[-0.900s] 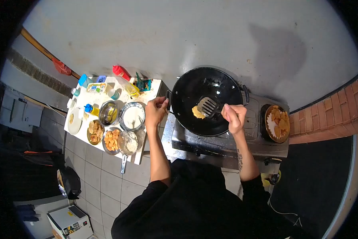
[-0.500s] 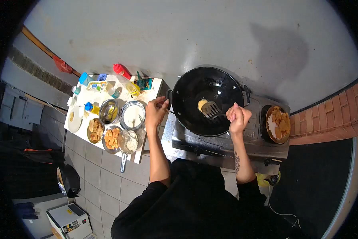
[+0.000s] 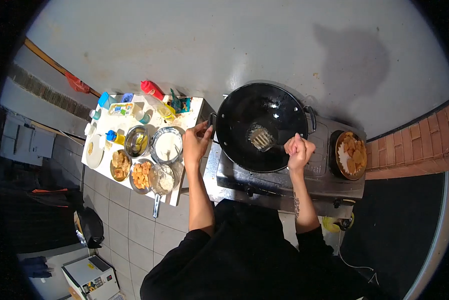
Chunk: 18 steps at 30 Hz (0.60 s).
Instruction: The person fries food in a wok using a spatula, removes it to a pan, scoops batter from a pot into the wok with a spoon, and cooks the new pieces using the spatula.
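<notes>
A black wok sits on the metal stove. My left hand grips the wok handle at its left side. Closed round the spatula's handle, my right hand is over the wok's right rim. The slotted spatula lies low in the wok, its head over a piece of food that is mostly hidden, with bubbling oil around it.
On the white table at left stand a bowl of white batter, a strainer with flour, bowls of food pieces and a red bottle. A plate of fried pieces sits on the stove's right.
The spatula head first shifted with the yellow food piece toward the wok's middle, then lowered and now covers it. My right hand moved slightly right. My left hand stayed at the handle.
</notes>
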Available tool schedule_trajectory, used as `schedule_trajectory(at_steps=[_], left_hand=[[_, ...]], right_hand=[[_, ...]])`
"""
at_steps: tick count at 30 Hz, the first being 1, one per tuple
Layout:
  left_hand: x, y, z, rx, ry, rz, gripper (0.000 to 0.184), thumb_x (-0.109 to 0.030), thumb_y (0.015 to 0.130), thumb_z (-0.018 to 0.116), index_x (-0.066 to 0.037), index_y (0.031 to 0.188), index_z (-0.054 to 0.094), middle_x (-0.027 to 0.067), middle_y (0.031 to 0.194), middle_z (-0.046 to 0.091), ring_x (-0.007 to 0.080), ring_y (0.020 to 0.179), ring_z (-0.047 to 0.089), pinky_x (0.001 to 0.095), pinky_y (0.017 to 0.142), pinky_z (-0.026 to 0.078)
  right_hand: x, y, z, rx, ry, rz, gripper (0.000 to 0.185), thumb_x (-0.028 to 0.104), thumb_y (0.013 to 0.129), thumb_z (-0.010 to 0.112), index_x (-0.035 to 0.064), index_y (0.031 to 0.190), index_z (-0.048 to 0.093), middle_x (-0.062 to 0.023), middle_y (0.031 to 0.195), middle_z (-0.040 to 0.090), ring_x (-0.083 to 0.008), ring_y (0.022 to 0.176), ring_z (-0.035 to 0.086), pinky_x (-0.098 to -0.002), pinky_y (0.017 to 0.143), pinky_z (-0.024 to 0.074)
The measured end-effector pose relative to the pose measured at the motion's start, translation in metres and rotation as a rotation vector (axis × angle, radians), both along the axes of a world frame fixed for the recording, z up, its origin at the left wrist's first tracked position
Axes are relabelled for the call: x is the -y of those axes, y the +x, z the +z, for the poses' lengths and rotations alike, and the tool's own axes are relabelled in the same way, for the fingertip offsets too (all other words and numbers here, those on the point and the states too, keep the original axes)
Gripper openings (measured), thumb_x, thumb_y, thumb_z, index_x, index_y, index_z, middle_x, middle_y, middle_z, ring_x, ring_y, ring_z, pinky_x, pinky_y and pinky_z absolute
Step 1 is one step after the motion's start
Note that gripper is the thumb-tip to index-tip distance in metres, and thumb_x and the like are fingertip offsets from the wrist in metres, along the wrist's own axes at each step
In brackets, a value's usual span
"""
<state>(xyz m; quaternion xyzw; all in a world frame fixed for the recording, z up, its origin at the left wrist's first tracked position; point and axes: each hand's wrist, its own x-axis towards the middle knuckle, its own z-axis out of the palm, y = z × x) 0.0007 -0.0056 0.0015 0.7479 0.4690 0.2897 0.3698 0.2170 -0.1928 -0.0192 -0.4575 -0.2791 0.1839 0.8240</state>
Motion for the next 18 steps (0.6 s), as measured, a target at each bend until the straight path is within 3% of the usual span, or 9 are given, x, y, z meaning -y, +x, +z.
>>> schedule_trajectory(at_steps=[3, 9, 15, 18], left_hand=[[0.002, 0.003, -0.003, 0.007, 0.075, 0.019, 0.034, -0.019, 0.081, 0.072, 0.001, 0.109, 0.068, 0.0161, 0.076, 0.070, 0.0183, 0.066, 0.067, 0.0308, 0.067, 0.051], [0.002, 0.005, -0.004, -0.072, 0.010, 0.052, 0.036, -0.022, 0.080, 0.073, -0.002, 0.109, 0.069, 0.0139, 0.073, 0.069, 0.0204, 0.061, 0.065, 0.0317, 0.065, 0.051], [0.001, 0.008, -0.006, -0.088, 0.083, 0.031, 0.037, -0.021, 0.079, 0.073, -0.003, 0.111, 0.068, 0.0133, 0.071, 0.069, 0.0171, 0.058, 0.064, 0.0309, 0.062, 0.050], [-0.002, 0.006, -0.007, -0.017, 0.075, 0.011, 0.036, -0.019, 0.079, 0.073, -0.003, 0.111, 0.068, 0.0142, 0.072, 0.069, 0.0147, 0.058, 0.063, 0.0296, 0.061, 0.050]], right_hand=[[-0.007, -0.004, -0.005, 0.026, 0.037, -0.020, 0.049, 0.013, 0.095, 0.047, 0.0067, 0.049, 0.031, -0.0022, 0.045, 0.036, -0.0090, 0.039, 0.032, -0.0267, 0.040, 0.0212], [0.008, 0.000, 0.023, 0.097, -0.194, 0.052, 0.049, 0.012, 0.094, 0.045, 0.0066, 0.048, 0.030, -0.0029, 0.044, 0.033, -0.0109, 0.037, 0.030, -0.0268, 0.040, 0.0221], [-0.007, 0.000, 0.005, 0.025, -0.043, 0.073, 0.050, 0.015, 0.095, 0.048, 0.0060, 0.048, 0.032, -0.0028, 0.045, 0.038, -0.0094, 0.039, 0.032, -0.0271, 0.041, 0.0223], [0.006, 0.002, 0.014, 0.031, -0.122, 0.143, 0.050, 0.015, 0.095, 0.048, 0.0063, 0.048, 0.032, -0.0032, 0.045, 0.038, -0.0097, 0.039, 0.032, -0.0274, 0.040, 0.0221]])
